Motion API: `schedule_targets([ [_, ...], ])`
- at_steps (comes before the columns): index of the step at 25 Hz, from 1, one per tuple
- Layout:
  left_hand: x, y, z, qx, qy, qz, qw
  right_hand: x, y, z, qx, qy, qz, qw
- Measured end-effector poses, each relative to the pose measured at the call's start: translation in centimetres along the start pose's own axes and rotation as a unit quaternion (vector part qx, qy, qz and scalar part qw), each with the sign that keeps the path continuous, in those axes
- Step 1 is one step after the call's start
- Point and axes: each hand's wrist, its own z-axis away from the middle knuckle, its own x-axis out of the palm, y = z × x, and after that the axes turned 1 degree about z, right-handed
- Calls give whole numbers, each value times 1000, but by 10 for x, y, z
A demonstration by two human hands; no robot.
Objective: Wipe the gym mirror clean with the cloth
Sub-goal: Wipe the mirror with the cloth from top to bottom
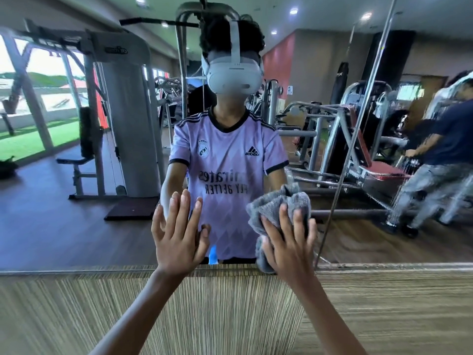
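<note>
Right hand [289,242] is pressing cloth [276,204] to mirror [76,239], fingers straight; left hand [176,234] likewise, bare. Jersey [225,139] is showing reversed "adidas".

Glossy glass mirror [76,226] — fluffy grey terry cloth [276,206] — matt, streaky wood-grain panel [230,316] below.
</note>
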Motion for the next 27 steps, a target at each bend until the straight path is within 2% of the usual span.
schedule_targets([
  [2, -1, 0, -1, 1, 6, 2, 1000, -3, 20, -9, 15, 2, 10, 1000],
  [5, 1, 1, -1, 0, 12, 0, 1000, -2, 8, -57, 176, 64, -60, 980],
  [6, 1, 1, 0, 3, 13, 3, 1000, 0, -6, -62, 194, 75, -81, 975],
  [8, 1, 1, 1, 2, 12, 4, 1000, 7, -28, -35, 116, 48, -81, 989],
  [10, 1, 1, 0, 2, 8, -2, 1000, 9, -11, 14, -34, -1, -40, 999],
  [11, 1, 1, -1, 3, 8, -4, 1000, 8, 10, 26, -77, -12, -13, 997],
  [12, 1, 1, -1, 3, 8, -6, 1000, 7, 28, 28, -76, -13, -6, 997],
  [13, 0, 1, -1, 4, 9, -9, 1000, 5, 37, 19, -28, 2, -12, 1000],
  [14, 1, 1, -1, 5, 12, -11, 1000, 4, 37, 0, 58, 31, -16, 998],
  [16, 3, 2, 0, 2, 14, -11, 1000, 3, 12, -39, 223, 80, -68, 969],
  [17, 3, 2, 1, 2, 14, -6, 1000, 4, -5, -47, 232, 73, -88, 966],
  [18, 2, 2, 1, 2, 12, -1, 1000, 4, -17, -40, 177, 54, -79, 980],
  [19, 1, 1, 0, 3, 10, 4, 1000, 6, -19, -23, 69, 30, -57, 996],
  [20, 0, 0, -1, 2, 4, 10, 1000, 7, -5, 0, -42, 1, -29, 999],
  [21, -1, 0, -1, -2, 1, 17, 1000, 6, 20, 15, -117, -18, 4, 993],
  [22, -1, 1, -1, -8, 4, 24, 1000, 4, 44, 19, -121, -17, 13, 992],
  [23, -1, 2, -3, -16, 11, 28, 999, 1, 59, 12, -64, -6, 6, 998],
  [24, 0, 5, -7, -27, 16, 31, 999, -2, 64, -6, 35, 19, -3, 999],
  [26, 1, 10, -12, -48, 16, 45, 998, -3, 44, -47, 240, 77, -47, 967],
  [27, 1, 12, -12, -52, 19, 49, 997, -3, 27, -57, 266, 84, -76, 957],
])
